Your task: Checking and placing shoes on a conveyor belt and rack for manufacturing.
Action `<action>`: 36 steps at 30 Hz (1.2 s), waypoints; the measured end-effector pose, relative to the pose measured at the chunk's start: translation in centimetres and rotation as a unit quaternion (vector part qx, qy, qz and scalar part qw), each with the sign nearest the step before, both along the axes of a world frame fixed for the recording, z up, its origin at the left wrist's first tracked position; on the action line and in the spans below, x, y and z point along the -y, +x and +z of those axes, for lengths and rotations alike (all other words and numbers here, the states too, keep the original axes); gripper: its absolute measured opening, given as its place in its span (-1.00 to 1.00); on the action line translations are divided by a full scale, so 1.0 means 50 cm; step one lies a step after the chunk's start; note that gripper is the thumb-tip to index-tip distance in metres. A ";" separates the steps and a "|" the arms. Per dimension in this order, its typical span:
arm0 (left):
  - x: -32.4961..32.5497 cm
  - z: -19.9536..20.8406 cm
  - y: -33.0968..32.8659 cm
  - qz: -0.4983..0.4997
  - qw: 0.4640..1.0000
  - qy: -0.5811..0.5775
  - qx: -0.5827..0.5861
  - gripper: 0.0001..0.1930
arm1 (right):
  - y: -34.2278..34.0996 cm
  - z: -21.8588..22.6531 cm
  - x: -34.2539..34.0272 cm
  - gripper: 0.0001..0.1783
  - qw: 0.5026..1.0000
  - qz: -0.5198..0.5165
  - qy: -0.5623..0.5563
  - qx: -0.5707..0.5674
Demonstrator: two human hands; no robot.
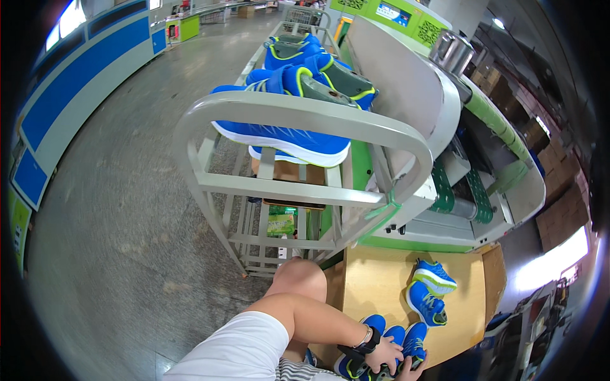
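White sleeve (232, 346) and bare left forearm (324, 324), nearest the viewer, cross the lower foreground; a black watch (365, 345) circles the wrist. Left hand (384, 354): fingers spread and curved down over the middle shoe (394, 334) of a close row of blue sports shoes; whether they grip it or merely rest there cannot be told. Right hand (412, 371), cut by the lower edge of the view: fingers bent about the heel of the rightmost shoe (415, 341), firmness of hold not discernible. Beside the middle shoe, on its other side, sits the left-hand shoe (375, 322). All three lie at the near end of a pale wooden counter (375, 273).

Farther along the same counter, well apart from both hands, is a loose pair: an upper shoe (436, 277), its white and yellow-green sole exposed, touching or just beside a lower shoe (424, 305).

Beyond the counter stands a grey metal rack (305, 111) with a rounded end rail, carrying further blue shoes (279, 134) on its top tier. Right of the rack: a pale machine (406, 76) with green belts (443, 188) and a metal pot (452, 53) on top.
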State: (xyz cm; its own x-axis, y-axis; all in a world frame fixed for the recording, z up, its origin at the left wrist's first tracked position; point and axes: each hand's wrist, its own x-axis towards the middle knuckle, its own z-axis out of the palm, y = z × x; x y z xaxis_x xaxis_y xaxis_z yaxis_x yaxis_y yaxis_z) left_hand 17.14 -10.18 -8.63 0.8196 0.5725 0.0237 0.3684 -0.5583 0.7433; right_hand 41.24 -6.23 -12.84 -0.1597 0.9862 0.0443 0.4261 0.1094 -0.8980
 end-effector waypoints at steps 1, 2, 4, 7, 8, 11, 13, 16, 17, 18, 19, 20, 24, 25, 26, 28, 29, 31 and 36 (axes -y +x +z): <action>0.002 -0.003 -0.001 0.010 1.000 0.012 0.014 -0.42 | 0.011 -0.010 -0.007 -0.23 0.996 -0.017 -0.064 -0.056; 0.005 0.009 -0.013 0.011 1.000 0.021 0.001 -0.43 | -0.019 0.014 -0.003 -0.33 0.998 0.026 0.033 -0.037; 0.012 0.028 -0.030 0.024 0.999 0.035 -0.006 -0.44 | -0.048 0.029 -0.004 -0.35 0.999 0.016 0.025 -0.035; 0.009 0.013 -0.040 0.055 0.998 0.039 0.002 -0.43 | -0.099 0.077 0.004 -0.32 0.998 0.004 -0.023 -0.050; 0.007 0.021 -0.043 0.046 0.999 0.023 -0.004 -0.43 | -0.082 0.054 -0.007 -0.31 1.000 0.003 0.008 -0.015; -0.005 0.036 -0.049 0.034 0.999 -0.001 -0.023 -0.44 | -0.069 0.041 -0.016 -0.29 1.000 -0.002 0.008 -0.014; -0.005 0.035 -0.041 0.017 0.999 -0.002 -0.029 -0.45 | -0.059 0.041 -0.010 -0.28 1.000 -0.008 0.008 -0.004; -0.002 0.042 -0.041 0.021 0.999 -0.006 -0.037 -0.46 | -0.066 0.058 -0.002 -0.28 0.999 -0.009 -0.019 -0.027; 0.001 0.045 -0.040 0.017 0.999 -0.007 -0.036 -0.46 | -0.065 0.058 0.002 -0.28 0.999 -0.013 -0.020 -0.026; 0.003 0.048 -0.040 0.015 0.999 -0.008 -0.041 -0.46 | -0.065 0.058 0.005 -0.28 1.000 -0.009 -0.014 -0.020; 0.004 0.051 -0.041 0.015 0.999 -0.010 -0.046 -0.47 | -0.068 0.059 0.007 -0.28 1.000 -0.005 -0.008 -0.015; 0.004 0.054 -0.043 0.014 0.999 -0.013 -0.046 -0.47 | -0.073 0.064 0.009 -0.28 1.000 -0.002 -0.002 -0.015; 0.002 0.054 -0.045 0.010 0.999 -0.011 -0.049 -0.47 | -0.067 0.058 0.007 -0.27 1.000 -0.006 -0.014 -0.022; 0.002 0.057 -0.046 0.009 0.999 -0.014 -0.050 -0.47 | -0.067 0.059 0.006 -0.27 1.000 -0.005 -0.012 -0.018; 0.002 0.059 -0.046 0.009 0.999 -0.017 -0.050 -0.47 | -0.066 0.059 0.006 -0.27 1.000 -0.003 -0.009 -0.013; -0.001 0.058 -0.046 0.008 0.999 -0.016 -0.051 -0.47 | -0.067 0.057 0.004 -0.28 1.000 -0.004 -0.010 -0.017; -0.001 0.057 -0.047 0.008 0.998 -0.015 -0.052 -0.47 | -0.067 0.057 0.003 -0.28 1.000 -0.004 -0.011 -0.021; -0.001 0.050 -0.047 0.011 0.999 -0.016 -0.046 -0.47 | -0.071 0.060 0.003 -0.28 1.000 -0.003 -0.009 -0.019; -0.018 0.047 -0.057 0.024 0.999 -0.016 -0.016 -0.46 | -0.068 0.058 0.001 -0.28 1.000 -0.009 -0.005 -0.010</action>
